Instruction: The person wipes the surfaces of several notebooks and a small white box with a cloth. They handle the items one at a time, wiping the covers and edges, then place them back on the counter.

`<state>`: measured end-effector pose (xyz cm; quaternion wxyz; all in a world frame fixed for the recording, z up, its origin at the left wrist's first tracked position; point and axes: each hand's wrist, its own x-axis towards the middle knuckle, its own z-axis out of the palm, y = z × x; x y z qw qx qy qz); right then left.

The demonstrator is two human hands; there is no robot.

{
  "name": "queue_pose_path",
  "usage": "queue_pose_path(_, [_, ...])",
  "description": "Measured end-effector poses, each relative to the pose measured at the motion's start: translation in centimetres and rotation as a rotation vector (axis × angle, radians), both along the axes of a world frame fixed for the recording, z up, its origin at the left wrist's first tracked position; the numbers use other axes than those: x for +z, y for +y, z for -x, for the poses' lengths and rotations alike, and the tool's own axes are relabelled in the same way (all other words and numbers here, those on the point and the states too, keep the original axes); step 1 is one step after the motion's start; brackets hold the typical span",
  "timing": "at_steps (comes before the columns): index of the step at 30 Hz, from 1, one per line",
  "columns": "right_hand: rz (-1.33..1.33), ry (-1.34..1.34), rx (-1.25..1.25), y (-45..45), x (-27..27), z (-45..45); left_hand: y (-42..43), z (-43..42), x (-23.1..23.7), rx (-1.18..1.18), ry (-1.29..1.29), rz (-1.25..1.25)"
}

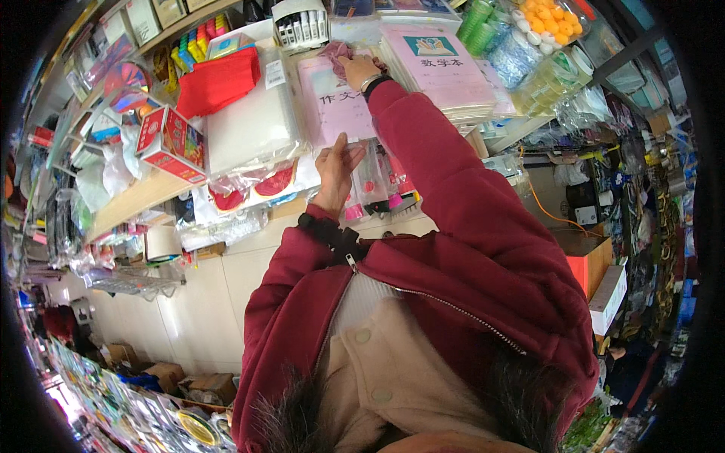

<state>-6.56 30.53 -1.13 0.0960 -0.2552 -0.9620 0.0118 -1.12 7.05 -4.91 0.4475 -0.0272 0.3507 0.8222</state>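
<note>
My right hand (pixel 359 71) reaches over a pink exercise book (pixel 334 107) and is closed on a crumpled mauve cloth (pixel 338 55) near the book's top edge. My left hand (pixel 338 167) is at the near edge of that book, fingers spread and palm partly up; whether a fingertip touches the edge, I cannot tell. To the right lies a thick stack of pink exercise books (pixel 442 85). On the left is a stack of clear plastic sleeves (pixel 249 133) with a folded red cloth (pixel 221 82) on top.
A red box (pixel 173 144) stands at the shelf's left. Behind are a white box of pens (pixel 301 28) and colourful bottles (pixel 198 45). Orange and white balls (pixel 546 22) in plastic sit at the far right, beside green cylindrical packs (pixel 474 20). Packaged goods hang below the shelf edge.
</note>
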Motion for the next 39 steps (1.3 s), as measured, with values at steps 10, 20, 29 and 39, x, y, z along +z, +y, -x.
queue_pose_path(10, [-0.009,0.104,0.205,-12.4,1.2,-12.3,0.7,-0.2,0.1,0.044,-0.026,0.107])
queue_pose_path(20, [-0.189,0.110,0.038,-16.1,3.8,-20.2,0.8,-0.1,0.4,0.033,-0.042,0.162])
queue_pose_path(29, [0.601,0.054,0.047,-14.8,-1.4,-26.5,-1.3,0.6,0.7,-0.078,-0.054,0.071])
queue_pose_path(39, [0.407,0.511,0.352,-15.2,8.0,-22.8,-4.6,1.9,0.8,0.012,0.165,0.130])
